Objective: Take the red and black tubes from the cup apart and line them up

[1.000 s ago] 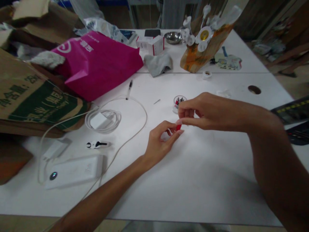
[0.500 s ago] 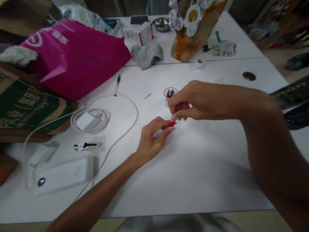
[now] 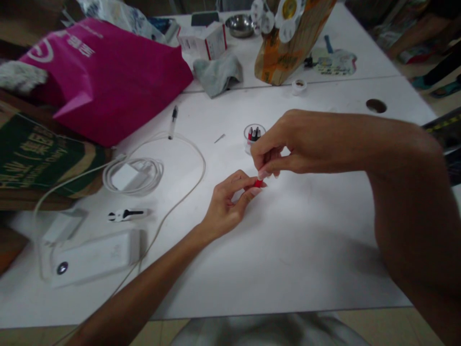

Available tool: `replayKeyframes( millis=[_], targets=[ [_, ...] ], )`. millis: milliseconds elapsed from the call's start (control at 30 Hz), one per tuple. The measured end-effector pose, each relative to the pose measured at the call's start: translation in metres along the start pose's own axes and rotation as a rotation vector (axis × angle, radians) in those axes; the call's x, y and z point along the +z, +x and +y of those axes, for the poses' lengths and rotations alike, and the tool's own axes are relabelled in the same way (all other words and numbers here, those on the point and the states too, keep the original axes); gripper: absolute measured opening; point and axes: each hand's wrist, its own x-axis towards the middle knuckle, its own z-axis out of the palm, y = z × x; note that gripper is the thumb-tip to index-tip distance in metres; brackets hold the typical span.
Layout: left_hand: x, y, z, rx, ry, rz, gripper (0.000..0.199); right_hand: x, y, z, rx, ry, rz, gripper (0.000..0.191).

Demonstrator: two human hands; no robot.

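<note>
My left hand [image 3: 231,202] pinches a small red piece [image 3: 258,183] between thumb and forefinger, just above the white table. Over it, my right hand [image 3: 276,150] comes down from the right with fingers curled and fingertips pressed together at the red piece's upper end. Whatever those right fingertips hold is hidden. Close behind my right hand stands a small clear cup [image 3: 248,147] with several red, black and grey tips in it, partly covered by the hand. A thin metal pin-like piece [image 3: 219,138] lies to the left of the cup.
Left on the table [image 3: 288,269] are a pen [image 3: 173,123], a coiled cable [image 3: 155,183], black-and-white clippers [image 3: 127,215] and a power bank [image 3: 97,257]. A magenta bag [image 3: 118,86], a grey cloth [image 3: 218,74], a steel bowl [image 3: 240,26] and a tape roll [image 3: 299,87] stand farther back.
The view has shifted slightly, so the things on the table sit a little higher. Both hands keep their pinch at the red piece, with hardly any movement between them.
</note>
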Motion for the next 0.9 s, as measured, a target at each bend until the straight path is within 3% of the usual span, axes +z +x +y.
replayKeyframes(
  millis=[233,433,667,767,900],
  targets=[
    [0.0002,0.0006,-0.0001,-0.099,-0.209,-0.067,0.03,0.0001,-0.003,-0.001,-0.01,0.059,-0.007,0.02],
    [-0.0044,0.0012,0.0031,-0.292,-0.499,-0.264,0.038,-0.0027,-0.0065,-0.0063,0.019,0.119,0.011,0.015],
    [-0.0034,0.002,0.006,-0.394,-0.792,-0.384,0.043,-0.0018,-0.0064,-0.0062,-0.121,0.186,0.068,0.008],
    [-0.0021,0.0007,0.0051,-0.393,-0.756,-0.308,0.042,-0.0016,-0.0063,-0.0047,-0.136,0.093,0.091,0.013],
    [-0.0017,0.0002,0.0032,-0.323,-0.538,-0.152,0.032,-0.0023,-0.0056,-0.0001,-0.132,0.02,0.11,0.017]
  ],
)
